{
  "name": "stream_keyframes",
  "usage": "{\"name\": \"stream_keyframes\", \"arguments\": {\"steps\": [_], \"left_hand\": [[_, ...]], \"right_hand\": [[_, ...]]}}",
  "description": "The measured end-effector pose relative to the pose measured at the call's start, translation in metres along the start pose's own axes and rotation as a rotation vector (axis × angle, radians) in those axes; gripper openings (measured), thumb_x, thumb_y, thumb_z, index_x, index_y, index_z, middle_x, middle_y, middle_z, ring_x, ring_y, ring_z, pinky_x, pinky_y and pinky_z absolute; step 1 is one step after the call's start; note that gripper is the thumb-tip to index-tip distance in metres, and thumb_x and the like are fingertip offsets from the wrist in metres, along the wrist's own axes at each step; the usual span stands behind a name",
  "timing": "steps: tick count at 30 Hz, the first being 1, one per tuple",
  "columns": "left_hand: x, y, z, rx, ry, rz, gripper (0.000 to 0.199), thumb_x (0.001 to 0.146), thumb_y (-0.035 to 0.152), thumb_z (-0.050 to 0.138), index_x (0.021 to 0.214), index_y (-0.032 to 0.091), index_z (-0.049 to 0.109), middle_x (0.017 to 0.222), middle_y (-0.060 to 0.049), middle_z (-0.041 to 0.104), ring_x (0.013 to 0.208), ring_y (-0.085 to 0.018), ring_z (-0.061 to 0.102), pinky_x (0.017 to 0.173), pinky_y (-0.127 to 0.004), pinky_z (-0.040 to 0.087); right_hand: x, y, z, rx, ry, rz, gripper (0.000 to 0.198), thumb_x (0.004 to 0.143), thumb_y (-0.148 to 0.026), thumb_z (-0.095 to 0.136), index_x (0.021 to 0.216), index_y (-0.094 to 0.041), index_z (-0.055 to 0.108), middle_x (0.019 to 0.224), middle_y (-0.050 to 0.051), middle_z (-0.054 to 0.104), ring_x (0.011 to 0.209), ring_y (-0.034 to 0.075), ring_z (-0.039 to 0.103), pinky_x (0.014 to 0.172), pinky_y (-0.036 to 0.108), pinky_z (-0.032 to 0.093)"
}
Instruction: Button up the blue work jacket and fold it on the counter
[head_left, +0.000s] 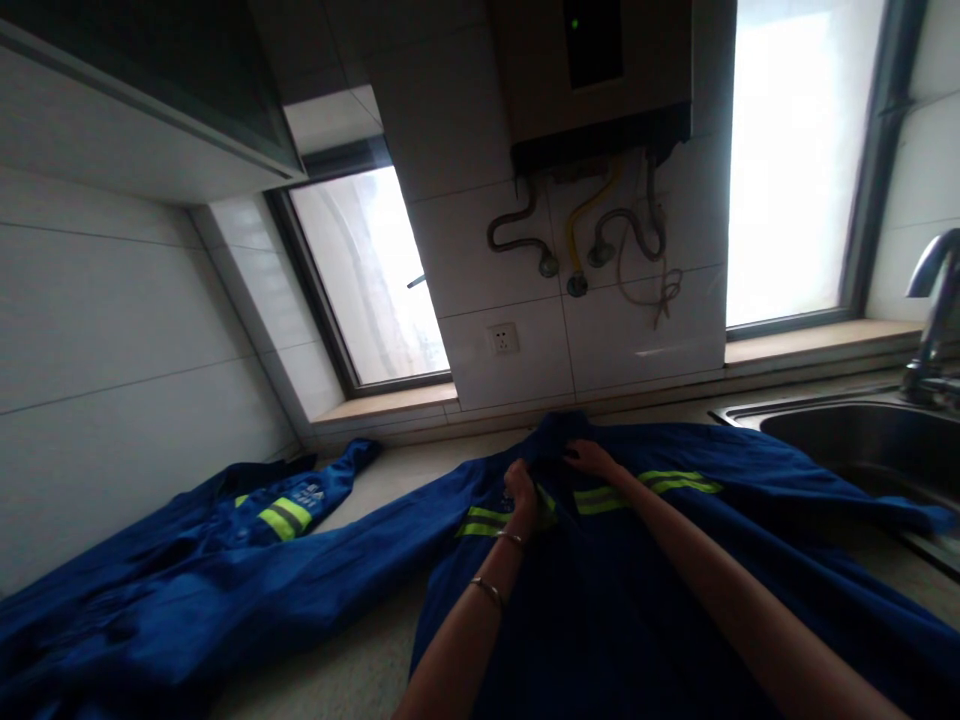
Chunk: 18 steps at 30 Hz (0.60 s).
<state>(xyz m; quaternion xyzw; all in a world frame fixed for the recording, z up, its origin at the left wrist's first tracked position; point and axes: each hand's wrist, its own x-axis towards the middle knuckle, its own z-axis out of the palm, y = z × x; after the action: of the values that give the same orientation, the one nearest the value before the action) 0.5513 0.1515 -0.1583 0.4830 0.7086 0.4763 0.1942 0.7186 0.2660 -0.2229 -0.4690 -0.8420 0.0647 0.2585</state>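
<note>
A blue work jacket [622, 600] with yellow-green and grey reflective bands lies spread on the countertop, its collar toward the wall and its sleeves out to both sides. My left hand [523, 490] is closed on the cloth at the left chest, just above the reflective band. Two bracelets circle that wrist. Close by, my right hand [592, 458] pinches the jacket's front below the collar, its fingertips partly lost in the dark cloth. At the left lies another blue garment [135, 600], crumpled, with a reflective band and pale lettering; the jacket's left-side sleeve reaches over toward it.
A steel sink [825, 425] with a faucet [934, 310] is at the right, and the jacket's right-side sleeve reaches its edge. A water heater [592, 80] with pipes hangs on the tiled wall above a socket [503, 338]. A cabinet [150, 130] overhangs the upper left.
</note>
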Motion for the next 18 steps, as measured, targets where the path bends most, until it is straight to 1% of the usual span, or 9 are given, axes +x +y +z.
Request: {"name": "stream_keyframes", "arguments": {"steps": [2,5,6,8,10,11,13,16,18], "left_hand": [[0.0,0.001,0.002,-0.001,0.04,-0.001,0.031,0.091,0.026,0.034,0.096,0.008,0.059,0.092,-0.008,0.061,0.083,-0.017,0.058,0.07,-0.027,0.047],[0.0,0.005,0.009,0.093,0.039,0.124,0.029,0.082,0.033,0.049,0.099,0.011,0.058,0.094,-0.008,0.061,0.086,-0.018,0.057,0.072,-0.026,0.045],[0.0,0.008,0.012,0.201,0.016,0.206,0.035,0.077,0.035,0.057,0.103,0.011,0.056,0.099,-0.01,0.059,0.09,-0.019,0.057,0.074,-0.027,0.044],[0.002,0.014,0.017,0.53,-0.075,0.387,0.044,0.071,0.032,0.065,0.108,0.011,0.055,0.11,-0.015,0.055,0.098,-0.024,0.054,0.076,-0.03,0.044],[0.005,0.022,0.021,0.803,-0.179,0.494,0.037,0.07,0.023,0.065,0.104,0.01,0.058,0.109,-0.017,0.055,0.101,-0.028,0.052,0.078,-0.033,0.044],[0.007,0.026,0.023,0.875,-0.216,0.516,0.03,0.072,0.019,0.063,0.101,0.011,0.061,0.106,-0.018,0.056,0.102,-0.029,0.052,0.08,-0.034,0.043],[0.012,0.034,0.026,0.906,-0.234,0.53,0.024,0.078,0.013,0.054,0.1,0.011,0.062,0.107,-0.018,0.056,0.105,-0.028,0.05,0.085,-0.037,0.041],[0.018,0.04,0.029,0.881,-0.231,0.539,0.031,0.085,0.008,0.04,0.108,0.014,0.06,0.119,-0.018,0.05,0.114,-0.026,0.045,0.091,-0.038,0.037],[0.024,0.04,0.027,0.872,-0.268,0.494,0.029,0.086,0.008,0.04,0.101,0.013,0.063,0.113,-0.017,0.055,0.11,-0.026,0.048,0.089,-0.038,0.038]], "right_hand": [[-0.001,-0.004,-0.001,-0.03,-0.017,-0.001,0.05,0.08,-0.051,0.05,0.116,-0.017,0.059,0.126,0.012,0.053,0.117,0.026,0.046,0.098,0.035,0.034],[-0.003,-0.008,-0.001,-0.065,-0.012,0.011,0.051,0.082,-0.053,0.046,0.12,-0.021,0.056,0.131,0.011,0.048,0.12,0.026,0.042,0.099,0.038,0.032],[-0.004,-0.008,-0.001,-0.073,0.0,0.018,0.05,0.083,-0.051,0.046,0.121,-0.021,0.054,0.131,0.011,0.048,0.12,0.026,0.042,0.098,0.038,0.032],[-0.005,-0.009,-0.003,-0.085,0.042,0.036,0.046,0.087,-0.043,0.042,0.122,-0.017,0.053,0.128,0.013,0.05,0.118,0.024,0.043,0.097,0.036,0.032],[-0.007,-0.009,-0.005,-0.091,0.092,0.058,0.039,0.089,-0.031,0.037,0.119,-0.012,0.053,0.121,0.015,0.054,0.116,0.022,0.044,0.096,0.033,0.032],[-0.008,-0.01,-0.007,-0.092,0.112,0.067,0.036,0.088,-0.025,0.036,0.116,-0.011,0.054,0.117,0.015,0.055,0.114,0.021,0.044,0.095,0.032,0.032],[-0.011,-0.011,-0.011,-0.09,0.127,0.067,0.031,0.083,-0.016,0.039,0.108,-0.012,0.058,0.11,0.013,0.058,0.11,0.02,0.046,0.093,0.03,0.033],[-0.015,-0.016,-0.016,-0.065,0.094,0.031,0.024,0.076,-0.013,0.045,0.092,-0.015,0.063,0.097,0.008,0.061,0.097,0.017,0.051,0.085,0.026,0.036],[-0.017,-0.019,-0.018,-0.04,0.071,0.007,0.023,0.074,-0.012,0.045,0.086,-0.017,0.064,0.092,0.006,0.062,0.091,0.016,0.053,0.081,0.023,0.037]]}}
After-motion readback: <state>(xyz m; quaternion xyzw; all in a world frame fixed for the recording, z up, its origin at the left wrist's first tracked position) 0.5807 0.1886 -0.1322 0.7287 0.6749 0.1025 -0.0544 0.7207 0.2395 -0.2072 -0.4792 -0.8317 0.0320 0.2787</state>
